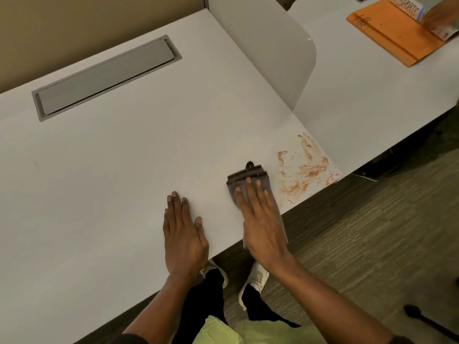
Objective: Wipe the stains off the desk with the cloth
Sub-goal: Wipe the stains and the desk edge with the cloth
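Note:
A folded grey cloth point(244, 178) lies on the white desk point(111, 170) near its front edge. My right hand point(260, 219) lies flat on top of the cloth, fingers spread, pressing it down. Orange-brown smeared stains point(306, 167) cover the desk's front right corner, just right of the cloth. My left hand point(182, 234) rests flat on the bare desk to the left of the cloth, holding nothing.
A grey cable hatch point(104, 75) is set into the desk at the back left. A grey divider panel point(268, 50) separates this desk from a neighbouring desk with an orange folder point(392, 36). Carpet floor point(372, 232) and my shoes lie below the front edge.

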`<action>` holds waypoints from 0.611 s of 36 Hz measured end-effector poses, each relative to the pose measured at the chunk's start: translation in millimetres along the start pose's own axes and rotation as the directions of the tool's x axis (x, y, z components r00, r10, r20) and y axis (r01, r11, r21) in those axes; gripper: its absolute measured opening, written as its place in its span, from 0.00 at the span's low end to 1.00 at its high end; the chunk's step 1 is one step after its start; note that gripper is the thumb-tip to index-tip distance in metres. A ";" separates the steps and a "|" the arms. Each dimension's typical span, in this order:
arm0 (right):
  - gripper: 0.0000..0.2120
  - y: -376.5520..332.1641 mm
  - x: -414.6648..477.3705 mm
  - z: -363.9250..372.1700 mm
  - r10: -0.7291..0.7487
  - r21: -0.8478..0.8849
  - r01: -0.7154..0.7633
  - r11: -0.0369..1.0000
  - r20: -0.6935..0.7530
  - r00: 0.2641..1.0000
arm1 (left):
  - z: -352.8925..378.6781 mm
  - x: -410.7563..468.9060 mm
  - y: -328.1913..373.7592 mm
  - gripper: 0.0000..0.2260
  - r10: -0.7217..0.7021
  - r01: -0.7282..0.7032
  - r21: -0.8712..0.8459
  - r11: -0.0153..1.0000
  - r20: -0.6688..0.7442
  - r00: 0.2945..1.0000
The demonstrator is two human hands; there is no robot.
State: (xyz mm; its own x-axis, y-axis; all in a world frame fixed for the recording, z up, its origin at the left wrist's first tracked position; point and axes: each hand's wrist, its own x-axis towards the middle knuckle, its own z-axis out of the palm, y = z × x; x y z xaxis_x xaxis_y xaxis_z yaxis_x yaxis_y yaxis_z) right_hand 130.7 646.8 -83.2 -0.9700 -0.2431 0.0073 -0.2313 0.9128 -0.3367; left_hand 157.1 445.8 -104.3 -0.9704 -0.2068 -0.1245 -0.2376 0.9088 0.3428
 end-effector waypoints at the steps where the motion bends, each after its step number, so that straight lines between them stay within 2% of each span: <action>1: 0.52 1.2 -4.4 0.3 0.000 0.001 0.000 1.000 0.010 1.000 | 0.4 0.1 0.2 0.29 0.002 -0.002 0.004 1.000 -0.001 1.000; 3: 0.53 10.5 6.0 -4.6 0.015 0.007 -0.015 1.000 -0.002 1.000 | 1.0 0.3 0.4 0.29 0.003 -0.003 0.007 1.000 -0.003 1.000; 8: 0.42 45.0 80.7 -24.3 0.092 0.014 -0.092 0.996 -0.048 0.995 | 1.1 -0.1 0.2 0.29 -0.005 0.005 -0.002 1.000 -0.003 1.000; 10: 0.40 51.0 103.2 -27.0 0.123 0.017 -0.122 0.992 -0.060 0.991 | 0.7 0.3 -0.2 0.29 -0.007 0.007 -0.001 1.000 0.001 1.000; 14: 0.39 36.2 99.4 -17.7 0.143 0.033 -0.140 0.990 -0.104 0.984 | 1.7 -0.1 -0.3 0.30 -0.008 0.008 -0.001 1.000 0.012 1.000; 19: 0.49 -20.0 19.6 13.3 -0.023 0.068 0.027 0.997 -0.056 0.998 | 4.0 0.8 -3.2 0.30 -0.006 0.006 0.006 1.000 0.008 1.000; 22: 0.56 -24.9 -7.1 18.2 -0.061 0.073 0.062 0.995 -0.014 0.998 | 5.6 1.6 -3.6 0.31 0.000 0.000 0.025 1.000 -0.004 1.000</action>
State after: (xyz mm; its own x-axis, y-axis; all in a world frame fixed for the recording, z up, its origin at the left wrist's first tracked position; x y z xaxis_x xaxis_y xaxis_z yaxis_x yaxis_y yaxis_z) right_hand 144.7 619.9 -92.1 -0.9549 -0.2941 0.0409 -0.2850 0.8693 -0.4038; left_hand 156.6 444.3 -110.9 -0.9706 -0.2081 -0.1207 -0.2365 0.9176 0.3196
